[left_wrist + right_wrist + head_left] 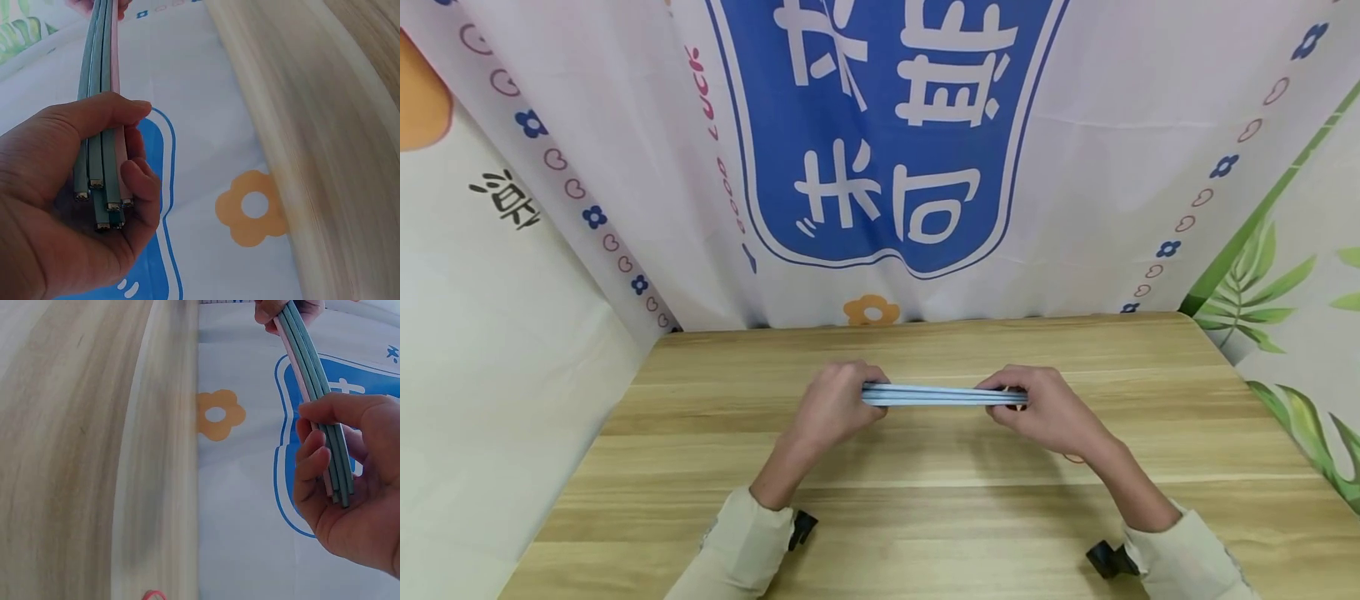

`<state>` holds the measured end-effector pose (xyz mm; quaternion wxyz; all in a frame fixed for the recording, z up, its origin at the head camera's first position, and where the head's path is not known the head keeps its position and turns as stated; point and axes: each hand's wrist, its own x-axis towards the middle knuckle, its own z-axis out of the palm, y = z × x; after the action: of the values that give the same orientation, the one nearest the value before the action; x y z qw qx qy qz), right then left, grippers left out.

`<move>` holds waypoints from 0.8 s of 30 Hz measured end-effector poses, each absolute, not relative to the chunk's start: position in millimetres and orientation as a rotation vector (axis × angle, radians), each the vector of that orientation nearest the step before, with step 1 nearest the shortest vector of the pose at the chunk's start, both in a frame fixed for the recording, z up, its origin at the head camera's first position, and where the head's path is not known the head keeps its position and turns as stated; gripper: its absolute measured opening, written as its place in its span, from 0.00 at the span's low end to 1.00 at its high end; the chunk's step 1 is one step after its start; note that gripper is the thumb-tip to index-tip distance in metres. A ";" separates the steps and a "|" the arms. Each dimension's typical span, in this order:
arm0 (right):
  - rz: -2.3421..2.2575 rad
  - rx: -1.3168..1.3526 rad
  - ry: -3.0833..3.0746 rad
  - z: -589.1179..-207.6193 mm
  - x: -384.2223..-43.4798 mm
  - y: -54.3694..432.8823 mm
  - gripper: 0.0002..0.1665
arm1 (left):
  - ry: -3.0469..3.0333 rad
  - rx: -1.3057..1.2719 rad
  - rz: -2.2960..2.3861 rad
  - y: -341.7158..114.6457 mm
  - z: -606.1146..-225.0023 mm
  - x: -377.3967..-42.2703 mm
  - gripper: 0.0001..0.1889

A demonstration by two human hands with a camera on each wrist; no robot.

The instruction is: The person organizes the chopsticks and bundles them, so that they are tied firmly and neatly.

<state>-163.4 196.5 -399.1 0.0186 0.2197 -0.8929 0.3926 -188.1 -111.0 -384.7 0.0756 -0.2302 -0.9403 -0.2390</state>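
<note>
Nearest the viewer, two pale sleeves (733, 542) enter from the lower edge, each with a black fitting (802, 529) at the cuff. Beyond them, the left hand (835, 408) and right hand (1048, 408) grip opposite ends of a bundle of thin sticks (932, 395), fingers curled closely round it, with no open gap. The bundle lies crosswise, raised above the table (925, 533); support at both ends presumably keeps it level and stops the sticks from fanning out. The wrist views show blue-green sticks and a pink stick (292, 356); metal caps (102, 226) finish the left-hand ends, plain tips the right. Both sets of ends stand unevenly, so the curled fingers probably serve to contain them. Near the right wrist, a red curve (1073, 458) shows on the tabletop, too hidden to identify. Farthest, a printed cloth (1075, 250) hangs behind the table, apparently as a backdrop.
</note>
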 end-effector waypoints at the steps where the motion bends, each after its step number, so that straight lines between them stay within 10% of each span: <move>1: 1.235 0.673 -2.774 -399.4 -163.5 196.6 0.13 | -2.821 -0.692 -0.719 -110.5 -385.6 -188.2 0.11; 24: 1.375 0.581 -2.739 -405.4 -161.2 183.9 0.15 | -2.781 -0.699 -0.504 -95.0 -394.7 -179.7 0.07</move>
<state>-161.2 183.9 -405.4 0.0112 0.1861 -0.8780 0.4409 -179.7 -95.0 -394.7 0.1146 -0.2386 -0.9489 -0.1718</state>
